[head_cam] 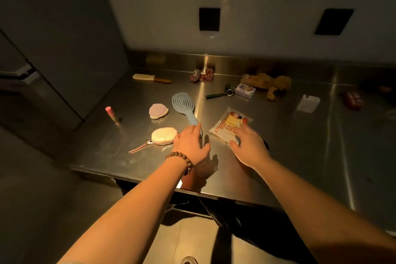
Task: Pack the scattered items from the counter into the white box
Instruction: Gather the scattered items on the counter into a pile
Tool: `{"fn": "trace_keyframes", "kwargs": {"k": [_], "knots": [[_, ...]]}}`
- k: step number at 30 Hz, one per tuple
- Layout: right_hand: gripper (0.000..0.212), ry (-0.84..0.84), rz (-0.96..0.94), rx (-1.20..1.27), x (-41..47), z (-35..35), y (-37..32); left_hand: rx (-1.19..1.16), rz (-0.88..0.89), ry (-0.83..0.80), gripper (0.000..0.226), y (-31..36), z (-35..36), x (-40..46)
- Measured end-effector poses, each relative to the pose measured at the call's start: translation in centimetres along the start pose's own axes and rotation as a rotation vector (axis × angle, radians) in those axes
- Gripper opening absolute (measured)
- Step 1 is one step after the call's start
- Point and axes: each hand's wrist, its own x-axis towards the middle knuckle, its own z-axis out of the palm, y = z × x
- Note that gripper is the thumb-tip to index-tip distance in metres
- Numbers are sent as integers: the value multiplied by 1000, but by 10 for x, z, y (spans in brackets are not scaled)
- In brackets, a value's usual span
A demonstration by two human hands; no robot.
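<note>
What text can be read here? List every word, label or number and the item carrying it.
Nothing can be read for certain.
Snack packet: large red printed characters, too blurred and partly covered by the right hand.
Small carton: a round logo, too small to read.
White card: no legible print.

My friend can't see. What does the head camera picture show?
Two hands reach over a steel counter: the left hand at a blue hairbrush, the right hand at a snack packet. Small toys and toiletries lie scattered around.
</note>
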Motion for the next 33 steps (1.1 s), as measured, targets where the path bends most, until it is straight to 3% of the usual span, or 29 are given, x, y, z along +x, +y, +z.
{"fn": "trace_keyframes", "kwargs": {"k": [10,19,23,27,33], "knots": [[52,34,66,-12,-14,6,-19,-11,132,-47,79,-19,7,0],[69,-15,256,-130,-16,8,23,-49,320,-230,107,-29,38,-10],[73,-62,277,-111,-14,14,35,-37,411,-272,87,-38,46,-13],[64,-72,290,-111,-16,27,41,-79,361,-186,59,-40,50,-12],[53,34,325,-54,-11,28,40,-136,290,-93,41,-34,42,1]]}}
